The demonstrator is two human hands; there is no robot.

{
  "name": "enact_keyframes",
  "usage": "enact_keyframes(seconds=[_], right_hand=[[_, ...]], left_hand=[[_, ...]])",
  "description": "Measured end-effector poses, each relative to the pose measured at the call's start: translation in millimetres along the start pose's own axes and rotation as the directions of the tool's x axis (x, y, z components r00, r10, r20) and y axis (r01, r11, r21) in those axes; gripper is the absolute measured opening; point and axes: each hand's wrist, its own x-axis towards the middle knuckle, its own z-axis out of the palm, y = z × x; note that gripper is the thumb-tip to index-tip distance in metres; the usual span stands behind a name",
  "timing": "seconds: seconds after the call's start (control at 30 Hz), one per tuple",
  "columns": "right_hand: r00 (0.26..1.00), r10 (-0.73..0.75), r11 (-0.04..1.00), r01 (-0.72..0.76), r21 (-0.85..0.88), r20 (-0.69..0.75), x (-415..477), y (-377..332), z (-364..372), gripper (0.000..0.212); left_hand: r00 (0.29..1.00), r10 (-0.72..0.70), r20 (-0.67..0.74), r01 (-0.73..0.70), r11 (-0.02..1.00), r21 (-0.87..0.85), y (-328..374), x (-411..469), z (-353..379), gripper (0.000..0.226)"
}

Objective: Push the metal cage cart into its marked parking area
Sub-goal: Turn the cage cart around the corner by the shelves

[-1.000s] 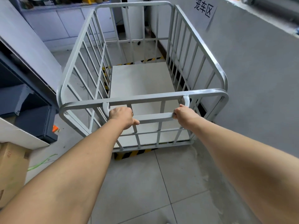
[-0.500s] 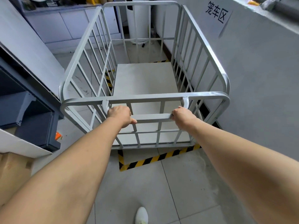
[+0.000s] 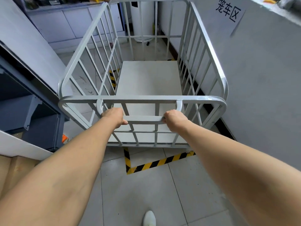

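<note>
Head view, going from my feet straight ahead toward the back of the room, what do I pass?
shoe → striped floor tape → left hand and right hand on the cart handle → cart deck → cart's far rails → white cylinder

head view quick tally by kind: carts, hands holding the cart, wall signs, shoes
cage cart: 1
hands holding the cart: 2, left hand and right hand
wall sign: 1
white shoe: 1
total: 5

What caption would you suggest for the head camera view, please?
The left hand and right hand grip the handle of an empty metal cage cart, its base just beyond the yellow-black floor tape.
</note>
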Motion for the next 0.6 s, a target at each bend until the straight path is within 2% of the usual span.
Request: enact_keyframes(seconds=[0.07, 0.17, 0.23, 0.3, 0.47, 0.6], right_hand=[[0.999, -0.037, 0.999, 0.036, 0.033, 0.031, -1, 1, -3, 0.025], [0.988, -0.13, 0.986, 0.121, 0.116, 0.08, -9, 16, -19, 0.028], [0.989, -0.146, 0.982, 0.141, 0.124, 0.031, -14, 38, -36, 0.028], [0.991, -0.132, 0.988, 0.133, 0.083, -0.021, -18, 68, -51, 0.028], [0.997, -0.071, 0.996, 0.071, 0.05, -0.012, -28, 162, -93, 0.024], [0.998, -0.066, 0.998, 0.066, 0.0, 0.014, -35, 232, -121, 0.027]], left_hand=[[0.999, -0.026, 0.042, 0.024, 0.999, 0.038, 1, 1, 2, 0.035], [0.993, -0.075, 0.09, 0.057, 0.981, 0.186, 16, 1, 7, 0.03], [0.998, -0.029, 0.056, 0.017, 0.978, 0.208, 44, -5, 5, 0.037], [0.999, 0.048, -0.019, -0.044, 0.985, 0.169, 85, -14, -3, 0.041], [0.956, 0.251, -0.153, -0.252, 0.968, 0.011, 206, -32, -25, 0.034], [0.951, 0.252, -0.178, -0.269, 0.96, -0.074, 289, -42, -34, 0.037]])
